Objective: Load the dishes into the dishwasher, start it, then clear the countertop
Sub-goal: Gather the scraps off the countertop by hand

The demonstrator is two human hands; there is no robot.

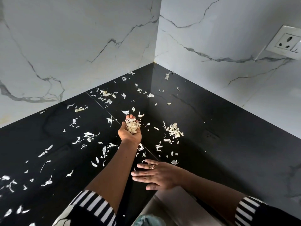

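Observation:
A glossy black countertop (203, 115) fills a corner between two marble walls. Pale, papery peel scraps (88, 135) lie scattered over most of it, with a denser small heap (174, 131) right of centre. My left hand (128, 132) is raised palm up over the middle of the counter, cupped around a handful of peel scraps (132, 126). My right hand (154, 174) lies flat near the counter's front edge, palm down, fingers spread and pointing left, with a ring on one finger. It holds nothing.
White marble walls (78, 46) with grey veins meet at the far corner. A white wall socket with a switch (287, 42) sits on the right wall. Below the counter's front edge I see pale floor and a greenish object (147, 221).

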